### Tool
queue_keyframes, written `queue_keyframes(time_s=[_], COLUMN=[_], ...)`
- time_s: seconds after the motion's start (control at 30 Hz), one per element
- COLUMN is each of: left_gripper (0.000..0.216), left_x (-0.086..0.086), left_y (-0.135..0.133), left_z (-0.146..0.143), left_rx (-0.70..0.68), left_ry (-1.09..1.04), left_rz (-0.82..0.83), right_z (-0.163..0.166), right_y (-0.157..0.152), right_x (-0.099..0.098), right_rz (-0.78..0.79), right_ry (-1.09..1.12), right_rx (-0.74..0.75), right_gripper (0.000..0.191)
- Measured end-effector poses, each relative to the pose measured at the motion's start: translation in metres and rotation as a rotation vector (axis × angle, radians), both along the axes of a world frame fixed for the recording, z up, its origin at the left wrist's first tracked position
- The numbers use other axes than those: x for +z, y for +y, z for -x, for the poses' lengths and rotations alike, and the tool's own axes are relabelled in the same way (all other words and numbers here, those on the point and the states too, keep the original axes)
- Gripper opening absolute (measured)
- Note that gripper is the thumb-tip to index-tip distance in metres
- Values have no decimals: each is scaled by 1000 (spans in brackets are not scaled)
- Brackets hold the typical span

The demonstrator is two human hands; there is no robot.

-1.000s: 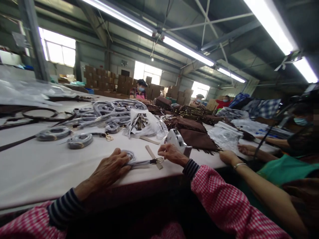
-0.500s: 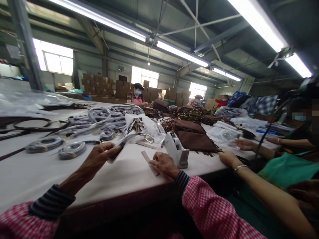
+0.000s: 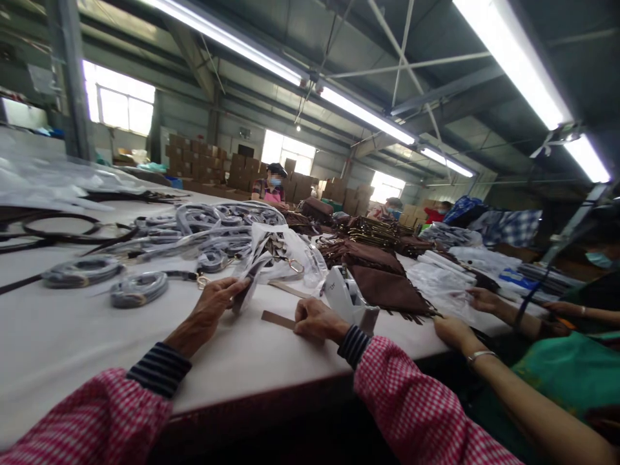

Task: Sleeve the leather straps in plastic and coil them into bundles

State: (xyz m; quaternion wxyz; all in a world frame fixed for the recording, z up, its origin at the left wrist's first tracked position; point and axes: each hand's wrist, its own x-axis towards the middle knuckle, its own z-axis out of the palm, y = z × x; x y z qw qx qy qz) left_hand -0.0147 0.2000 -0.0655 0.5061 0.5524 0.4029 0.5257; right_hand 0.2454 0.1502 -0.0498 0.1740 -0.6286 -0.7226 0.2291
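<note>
My left hand point(image 3: 208, 316) is closed on a dark flat piece in clear plastic point(image 3: 246, 292), pinched between thumb and fingers above the white table point(image 3: 227, 368). My right hand point(image 3: 320, 320) has its fingers closed on one end of a flat grey-brown strip point(image 3: 277, 319), low over the table. Just beyond that hand stands a white tape dispenser point(image 3: 341, 290). An open plastic bag of metal hardware point(image 3: 278, 244) lies behind my hands. To the left of them are plastic-wrapped strap coils point(image 3: 138, 294), one with a gold clasp point(image 3: 202, 281).
Brown fringed bags point(image 3: 387, 289) are piled right of the dispenser. A co-worker's hand point(image 3: 455, 332) touches their corner, beside clear plastic bags point(image 3: 443, 278). Dark straps point(image 3: 62, 223) and plastic sheeting point(image 3: 43, 177) lie at left. Other people sit across the table.
My left hand has moved right with the plastic-wrapped piece, closer to my right hand. The strip has turned more crosswise, and my right fingers now grip its end.
</note>
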Motion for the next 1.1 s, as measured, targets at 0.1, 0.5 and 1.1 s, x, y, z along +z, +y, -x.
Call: queue_keyframes(time_s=[0.1,0.5,1.1], left_gripper=[46,46,50], left_x=[-1,-4,-1], left_y=[-1,-3,-1], left_z=[-2,-6,-4], left_rx=[-47,-127,-63], left_ry=[-31,-157,-212], left_rz=[24,152,162], right_z=[-4,-8,-2], right_y=[8,8,17], right_x=[-1,-1,-11], right_rz=[49,-131,-114], right_ry=[64,-32,-27], right_rx=[32,76,118], right_gripper=[11,7,10])
